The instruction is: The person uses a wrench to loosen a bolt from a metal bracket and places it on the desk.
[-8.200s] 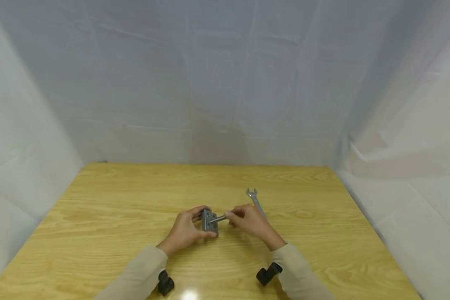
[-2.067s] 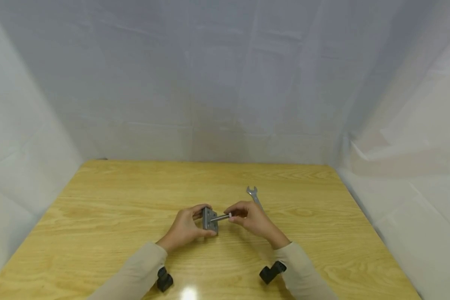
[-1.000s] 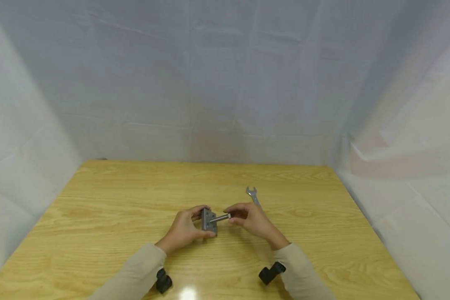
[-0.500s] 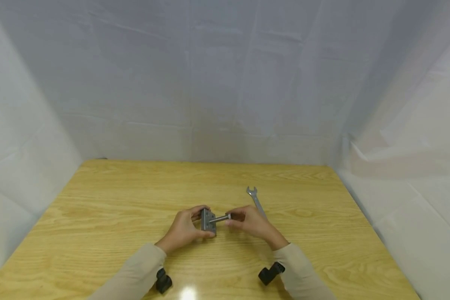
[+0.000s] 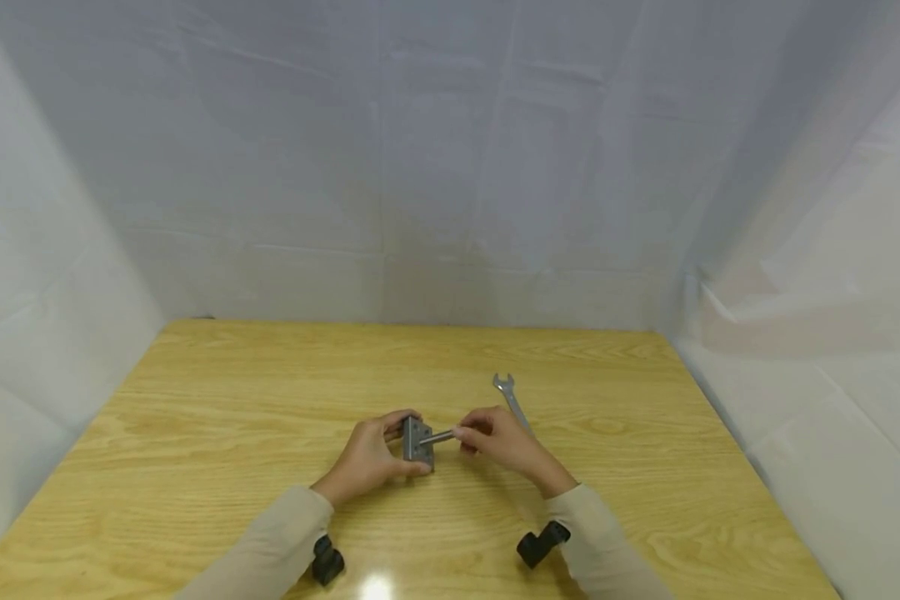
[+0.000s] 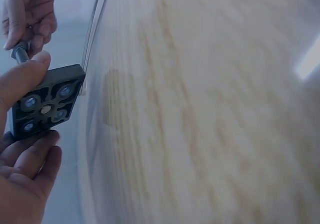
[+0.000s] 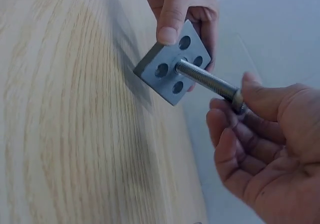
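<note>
My left hand grips a square grey plate by two opposite edges, thumb on one and fingers on the other. Holes surround the plate's centre, where a threaded bolt stands in the middle hole. In the left wrist view the plate's ribbed back shows, with the bolt's end level in the centre. My right hand pinches the bolt's hex head between thumb and fingers. Much of the bolt's shank is exposed between plate and head. Both hands hold the pieces above the wooden table.
An open-ended wrench lies on the table just beyond my right hand, its handle partly hidden behind it. White sheeting hangs behind and along both sides of the table.
The right fingers have repeatedly shifted their hold around the bolt's head, uncovering and covering it. The left hand and plate have barely moved; the wrench lies where it was.
</note>
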Motion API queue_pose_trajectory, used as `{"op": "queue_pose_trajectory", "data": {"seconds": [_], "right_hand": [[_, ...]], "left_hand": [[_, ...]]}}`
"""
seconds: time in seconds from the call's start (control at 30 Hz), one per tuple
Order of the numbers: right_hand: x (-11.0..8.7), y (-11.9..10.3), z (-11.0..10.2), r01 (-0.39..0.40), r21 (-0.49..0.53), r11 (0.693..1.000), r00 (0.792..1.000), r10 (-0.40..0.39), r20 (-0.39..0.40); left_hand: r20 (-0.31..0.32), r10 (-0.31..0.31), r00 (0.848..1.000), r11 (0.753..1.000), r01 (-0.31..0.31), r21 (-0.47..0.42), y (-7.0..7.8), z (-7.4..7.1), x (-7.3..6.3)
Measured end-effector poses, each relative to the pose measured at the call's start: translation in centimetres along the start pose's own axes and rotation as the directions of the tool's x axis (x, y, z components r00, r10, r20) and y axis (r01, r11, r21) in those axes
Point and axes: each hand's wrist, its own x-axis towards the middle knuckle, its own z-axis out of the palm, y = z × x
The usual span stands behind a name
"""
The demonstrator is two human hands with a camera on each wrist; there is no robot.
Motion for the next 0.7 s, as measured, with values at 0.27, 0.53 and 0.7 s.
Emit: {"op": "queue_pose_trajectory", "data": {"seconds": [0.27,0.53,0.7], "right_hand": [[-0.2,-0.18,-0.51,0.141,-0.081,0.987,0.99,-0.143,-0.012],[-0.16,-0.15,-0.59,0.14,-0.052,0.989,0.99,-0.141,-0.012],[-0.22,-0.06,-0.44,0.058,-0.073,0.996,0.998,-0.059,-0.007]], "left_hand": [[0.061,-0.023,0.998,0.995,0.017,0.098,0.39,-0.12,0.21],[0.029,-0.051,0.998,0.995,0.048,0.092,0.5,-0.12,0.15],[0.008,-0.066,0.998,0.995,0.066,0.079,0.51,-0.13,0.04]]}}
